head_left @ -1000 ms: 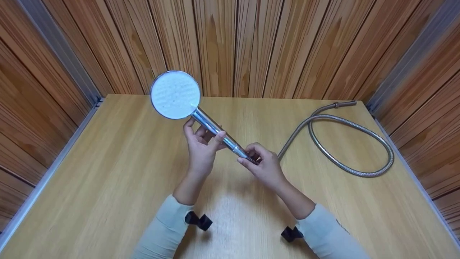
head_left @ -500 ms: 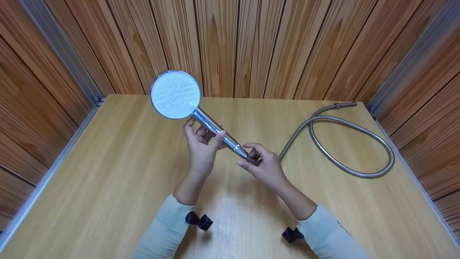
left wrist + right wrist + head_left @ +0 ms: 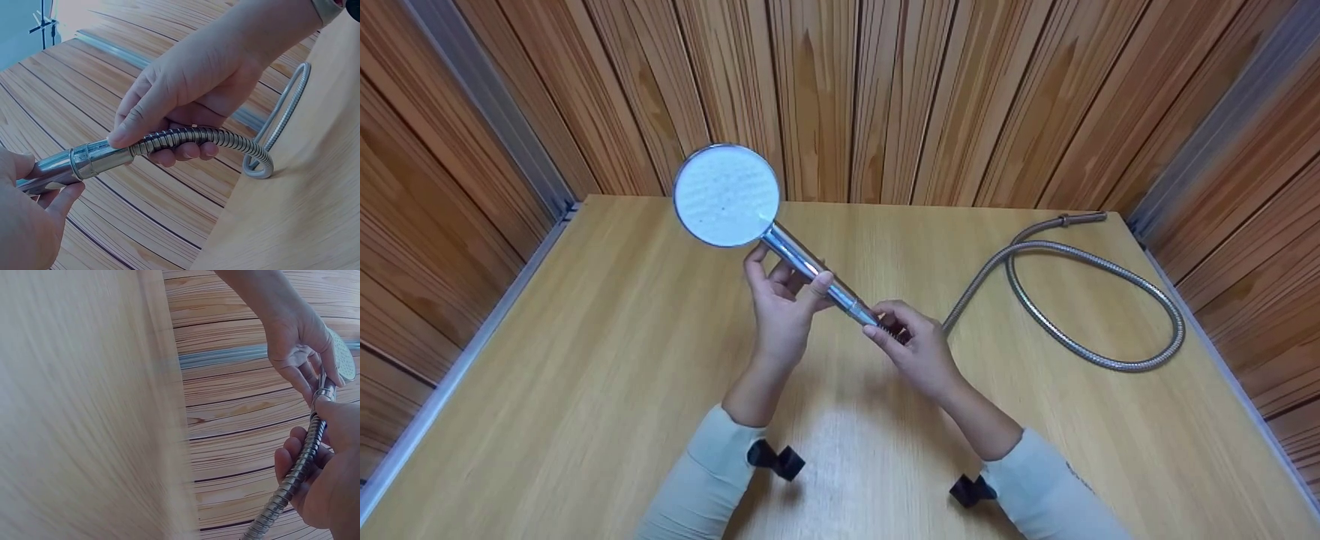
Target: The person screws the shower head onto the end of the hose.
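Note:
My left hand grips the chrome handle of a shower head, whose round pale face points up at the upper left. The handle slants down to the right, held above the table. At its lower end my right hand pinches the metal connector of a ribbed shower hose. In the left wrist view the connector meets the handle end, with the right thumb on it and the other fingers under the hose. How far it is threaded on cannot be seen.
The hose runs right and lies in a loop on the wooden table, its free end near the back right corner. Wood-panelled walls stand behind and at both sides. A black wrist mount hangs at the left sleeve.
My right thumb and fingers shift round the hose connector, opening a little, then closing up nearer the handle. The left hand and shower head stay almost still.

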`<state>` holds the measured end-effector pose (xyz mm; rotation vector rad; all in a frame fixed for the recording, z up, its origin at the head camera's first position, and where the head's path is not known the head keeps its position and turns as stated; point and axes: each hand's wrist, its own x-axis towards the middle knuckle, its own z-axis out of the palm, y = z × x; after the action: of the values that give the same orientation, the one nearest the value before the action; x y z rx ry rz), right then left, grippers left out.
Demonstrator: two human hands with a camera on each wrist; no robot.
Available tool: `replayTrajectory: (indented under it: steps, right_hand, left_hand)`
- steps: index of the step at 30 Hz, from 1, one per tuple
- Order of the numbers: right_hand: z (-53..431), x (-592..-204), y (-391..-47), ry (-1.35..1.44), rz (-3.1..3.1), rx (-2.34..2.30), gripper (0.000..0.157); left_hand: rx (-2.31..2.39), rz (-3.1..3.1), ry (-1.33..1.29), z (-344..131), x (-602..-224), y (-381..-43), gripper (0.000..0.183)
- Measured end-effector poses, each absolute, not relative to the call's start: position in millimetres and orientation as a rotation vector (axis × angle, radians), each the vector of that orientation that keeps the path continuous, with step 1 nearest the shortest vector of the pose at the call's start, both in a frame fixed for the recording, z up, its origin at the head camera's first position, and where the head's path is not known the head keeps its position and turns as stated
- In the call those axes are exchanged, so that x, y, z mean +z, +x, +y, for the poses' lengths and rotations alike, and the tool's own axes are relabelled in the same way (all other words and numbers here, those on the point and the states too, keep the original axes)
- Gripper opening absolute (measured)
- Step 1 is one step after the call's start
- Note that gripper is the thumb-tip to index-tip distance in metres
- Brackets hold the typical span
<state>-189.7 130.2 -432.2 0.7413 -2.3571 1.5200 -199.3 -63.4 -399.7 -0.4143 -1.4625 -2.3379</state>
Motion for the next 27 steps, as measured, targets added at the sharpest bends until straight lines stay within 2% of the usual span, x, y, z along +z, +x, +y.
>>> replayTrajectory:
  steps: [7,13,20,27]
  right_hand:
    - [130.7,-432.2,-189.7,0.753,-2.345,1.527,0.018]
    - [130.2,-433.0,-190.6,0.737,-2.333,1.547,0.038]
    - [132.1,-429.0,-190.4,0.720,-2.394,1.521,0.025]
    - [131.9,-424.6,-189.6,0.696,-2.424,1.457,0.025]
  left_hand:
    - [-2.343,-1.452,-0.406,-63.2,-399.8,-199.7,0.077]
    - [-2.327,-1.473,-0.420,-63.8,-400.4,-199.5,0.077]
    - [-2.306,-1.485,-0.423,-64.8,-400.0,-199.1,0.077]
    - [-2.300,-1.498,-0.403,-65.1,-400.1,-198.6,0.077]
